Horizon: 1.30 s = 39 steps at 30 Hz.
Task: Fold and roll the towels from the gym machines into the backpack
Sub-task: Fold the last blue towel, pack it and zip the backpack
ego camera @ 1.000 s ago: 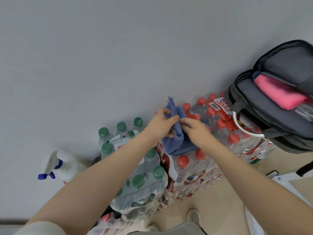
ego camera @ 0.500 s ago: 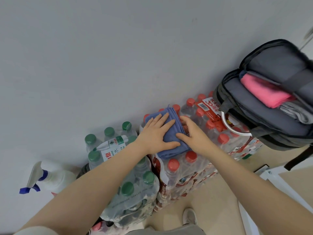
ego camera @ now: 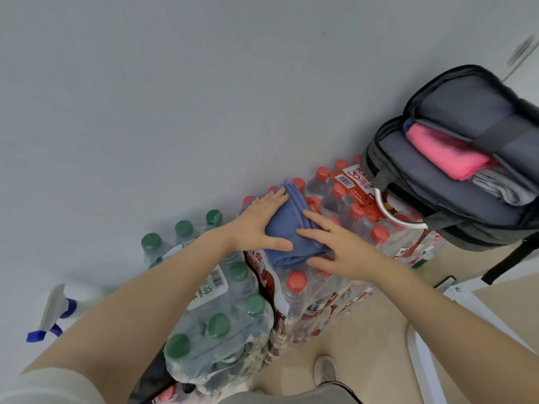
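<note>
The folded blue towel lies on top of the shrink-wrapped pack of red-capped water bottles, which stands against the pale wall.

The left hand lies flat on the towel's left half. Its 4 fingers are straight and close together, pointing toward the wall, and its thumb is spread wide across the cloth toward the other hand. Nothing is gripped; the palm and fingers simply press down.

The right hand rests on the towel's right edge with fingers straight and splayed. The forefinger lies on the cloth, the thumb sits at the towel's near corner, and a gold ring shows on 1 finger. It too holds nothing, only touches.

To the right of the towel, on the same pack, sits the open grey backpack. Inside it lie a pink towel and, just beside that, a grey towel.

Left of the towel stands a pack of green-capped bottles, touching the red-capped pack. Further left, by the wall, is a white spray bottle with a blue trigger.
</note>
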Tool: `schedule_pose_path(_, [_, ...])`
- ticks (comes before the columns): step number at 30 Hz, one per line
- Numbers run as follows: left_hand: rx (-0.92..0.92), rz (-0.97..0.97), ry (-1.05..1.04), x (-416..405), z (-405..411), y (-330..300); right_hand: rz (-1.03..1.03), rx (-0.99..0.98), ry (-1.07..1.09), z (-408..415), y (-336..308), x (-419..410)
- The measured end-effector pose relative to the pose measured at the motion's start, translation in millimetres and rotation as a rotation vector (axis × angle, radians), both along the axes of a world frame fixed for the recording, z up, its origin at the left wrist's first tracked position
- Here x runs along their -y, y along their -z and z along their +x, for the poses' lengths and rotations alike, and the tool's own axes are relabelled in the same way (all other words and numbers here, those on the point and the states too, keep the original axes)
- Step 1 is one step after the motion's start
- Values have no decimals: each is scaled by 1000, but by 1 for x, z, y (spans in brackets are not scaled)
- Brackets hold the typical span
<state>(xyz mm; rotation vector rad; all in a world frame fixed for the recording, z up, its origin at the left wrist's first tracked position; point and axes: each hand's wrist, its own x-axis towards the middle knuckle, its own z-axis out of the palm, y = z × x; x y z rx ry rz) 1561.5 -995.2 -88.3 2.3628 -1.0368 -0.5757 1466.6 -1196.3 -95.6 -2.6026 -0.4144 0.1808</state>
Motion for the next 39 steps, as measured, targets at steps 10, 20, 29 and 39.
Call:
schedule_pose_path(10, [154, -111, 133, -9, -8, 6, 453, 45, 236, 16, -13, 0])
schedule_pose_path(20, [-106, -964, -246, 90, -46, -61, 982, -51, 192, -1, -88, 68])
schedule_pose_path(29, [-669, -1114, -511, 214, -66, -63, 818, 221, 593, 5, -99, 156])
schedule_pose_path(39, [-419, -857, -588, 294, -71, -65, -504, 514, 488, -2, -87, 277])
